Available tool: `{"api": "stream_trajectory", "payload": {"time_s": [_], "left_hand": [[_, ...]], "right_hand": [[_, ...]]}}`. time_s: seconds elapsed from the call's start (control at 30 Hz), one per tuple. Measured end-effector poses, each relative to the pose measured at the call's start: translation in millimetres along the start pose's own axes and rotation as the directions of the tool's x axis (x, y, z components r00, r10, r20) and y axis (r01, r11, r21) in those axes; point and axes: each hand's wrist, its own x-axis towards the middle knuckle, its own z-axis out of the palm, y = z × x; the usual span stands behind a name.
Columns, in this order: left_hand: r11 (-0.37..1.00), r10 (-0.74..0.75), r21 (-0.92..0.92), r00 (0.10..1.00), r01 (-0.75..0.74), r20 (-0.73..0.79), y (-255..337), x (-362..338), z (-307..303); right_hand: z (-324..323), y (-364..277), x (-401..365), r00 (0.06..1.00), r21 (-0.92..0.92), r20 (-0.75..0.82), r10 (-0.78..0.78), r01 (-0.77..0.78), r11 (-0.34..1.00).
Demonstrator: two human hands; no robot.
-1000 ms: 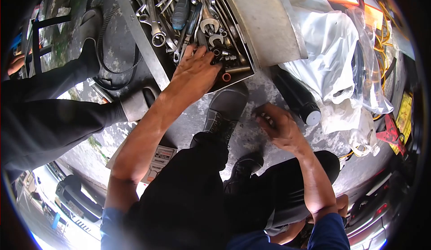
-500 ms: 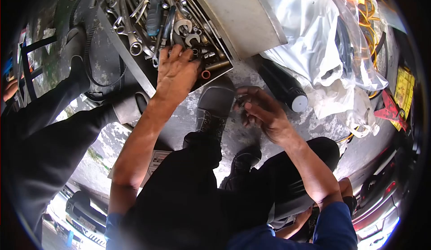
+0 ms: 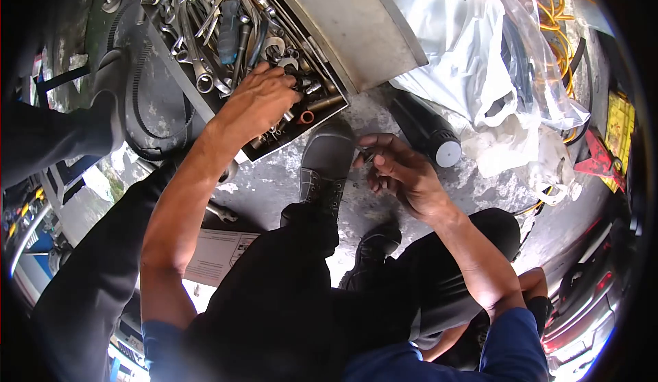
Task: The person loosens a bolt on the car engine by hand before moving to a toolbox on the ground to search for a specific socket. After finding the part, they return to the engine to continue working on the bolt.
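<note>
A metal toolbox (image 3: 199,104) full of tools lies at the upper left. My left hand (image 3: 257,97) is inside its near end, fingers curled down among the sockets (image 3: 312,84); the fingertips are hidden. Beside it lie a ring spanner (image 3: 203,80), a blue-handled tool (image 3: 228,36) and an open-ended spanner (image 3: 274,47). An orange-rimmed cylindrical piece (image 3: 306,117) sits in the box corner. My right hand (image 3: 404,173) hovers beside my shoe (image 3: 329,152), thumb and fingers pinched together around what looks like a small metal part, too small to name.
A grey metal lid (image 3: 349,25) leans beside the box. On the right lie a black cylinder (image 3: 428,132), white plastic bags (image 3: 459,53), a yellow cable (image 3: 555,18) and a red object (image 3: 600,162). Another person's leg (image 3: 103,265) is at left, near a printed sheet (image 3: 216,255).
My left hand has shifted slightly left, uncovering more sockets in the near corner. My right hand has barely moved, its fingers closer together. The other person's legs at left have moved.
</note>
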Motion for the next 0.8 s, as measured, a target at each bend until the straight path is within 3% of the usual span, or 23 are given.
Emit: {"api": "stream_trajectory", "payload": {"time_s": [0.07,0.27,0.37,0.47,0.57,0.77,0.8], "left_hand": [[0.995,0.084,0.055,0.992,-0.079,-0.094,-8,-4,12],[0.987,-0.056,0.163,0.962,0.012,0.267,23,11,-31],[0.989,-0.010,0.148,0.996,-0.004,0.092,2,1,-13],[0.984,0.113,0.136,0.994,-0.112,-0.003,-17,-5,-1],[0.987,0.017,0.156,0.997,-0.029,0.076,-4,-1,-15],[0.997,-0.030,0.072,0.999,0.027,0.042,-5,-4,-14],[0.997,-0.016,0.069,1.000,0.018,-0.027,-7,-7,-8]], "right_hand": [[-2,1,-1,1.000,0.012,0.003,-0.004,0.004,1.000],[-1,2,-1,1.000,-0.005,0.025,0.002,-0.002,1.000],[0,1,-2,0.999,-0.016,0.038,0.000,0.001,1.000],[-2,5,-2,0.998,0.010,0.057,-0.009,0.008,1.000],[-2,6,-3,0.999,-0.016,0.052,0.008,-0.007,1.000],[-2,6,-6,1.000,-0.005,0.024,0.000,0.000,1.000],[-2,6,-6,1.000,-0.007,0.018,0.000,0.000,1.000]]}}
